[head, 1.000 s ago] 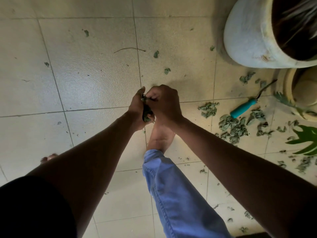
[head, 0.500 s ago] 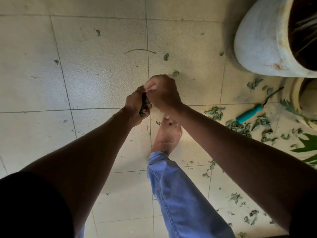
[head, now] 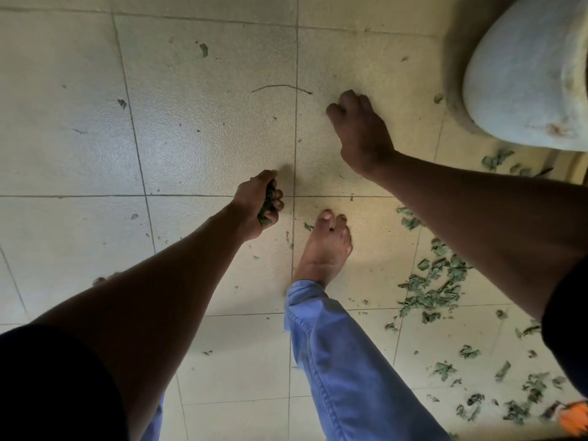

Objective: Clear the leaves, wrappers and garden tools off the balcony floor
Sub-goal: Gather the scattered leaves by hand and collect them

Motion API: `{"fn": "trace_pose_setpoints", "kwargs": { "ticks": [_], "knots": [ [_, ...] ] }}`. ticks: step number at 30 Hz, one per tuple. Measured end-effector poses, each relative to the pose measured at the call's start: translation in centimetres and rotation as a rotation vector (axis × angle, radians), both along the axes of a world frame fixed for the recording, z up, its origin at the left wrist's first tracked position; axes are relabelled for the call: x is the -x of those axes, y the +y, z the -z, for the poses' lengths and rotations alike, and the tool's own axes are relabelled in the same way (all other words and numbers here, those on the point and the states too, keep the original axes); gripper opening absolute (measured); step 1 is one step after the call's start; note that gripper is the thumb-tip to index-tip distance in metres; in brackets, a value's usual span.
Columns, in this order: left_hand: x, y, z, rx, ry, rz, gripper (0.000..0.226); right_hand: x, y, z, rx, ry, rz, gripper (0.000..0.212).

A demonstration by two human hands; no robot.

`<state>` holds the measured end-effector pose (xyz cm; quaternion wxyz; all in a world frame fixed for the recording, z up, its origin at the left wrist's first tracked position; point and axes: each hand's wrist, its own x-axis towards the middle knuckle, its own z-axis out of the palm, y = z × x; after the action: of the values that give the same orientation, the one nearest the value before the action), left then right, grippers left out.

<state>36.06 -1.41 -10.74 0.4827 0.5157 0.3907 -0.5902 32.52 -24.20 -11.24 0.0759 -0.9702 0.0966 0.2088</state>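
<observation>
My left hand (head: 265,203) grips a wad of dry green leaves (head: 269,202) low over the tiled balcony floor (head: 197,138). My right hand (head: 359,128) reaches out to the floor ahead, its fingers curled down with the tips on the tile. Whatever is under those fingers is hidden. A heap of torn leaves (head: 436,291) lies to the right, partly behind my right forearm. More scraps (head: 445,370) are strewn toward the bottom right. Single leaf bits (head: 203,50) (head: 122,103) and a thin twig (head: 281,87) lie on the far tiles.
A large white pot (head: 525,74) stands at the top right, with a second pot's rim (head: 572,167) below it. My bare foot (head: 324,246) and blue trouser leg (head: 350,361) are in the middle. An orange object (head: 576,418) shows at the bottom right corner.
My hands have come apart. The right hand left the wad and went forward and right, down to the floor. The left hand stays, still gripping the leaves. The view shifted left.
</observation>
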Motion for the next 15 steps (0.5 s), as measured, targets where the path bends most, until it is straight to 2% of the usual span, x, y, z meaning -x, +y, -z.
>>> {"fn": "trace_pose_setpoints", "kwargs": {
  "ticks": [5, 7, 9, 12, 13, 15],
  "knots": [
    [0.2, 0.1, 0.2, 0.021, 0.018, 0.016, 0.034, 1.2, 0.0, 1.0, -0.078, -0.016, 0.013, 0.033],
    [0.2, 0.0, 0.1, 0.027, 0.022, 0.014, 0.034, 1.0, 0.0, 1.2, -0.133, -0.018, 0.134, 0.03],
    [0.1, -0.1, 0.0, 0.038, 0.027, 0.007, 0.033, 0.6, 0.3, 1.1, -0.228, 0.002, 0.368, 0.024],
    [-0.1, -0.4, -0.3, 0.049, 0.034, -0.01, 0.031, 0.1, 2.2, -0.5, -0.615, 0.028, 0.81, 0.009],
    [-0.2, -0.4, -0.4, 0.051, 0.035, -0.016, 0.031, 0.0, 3.1, -1.4, -0.764, 0.027, 0.897, 0.009],
    [-0.5, -0.5, -0.6, 0.063, 0.029, -0.024, 0.029, 0.0, 5.2, -2.8, -0.93, 0.011, 0.9, 0.01]
  ]
}}
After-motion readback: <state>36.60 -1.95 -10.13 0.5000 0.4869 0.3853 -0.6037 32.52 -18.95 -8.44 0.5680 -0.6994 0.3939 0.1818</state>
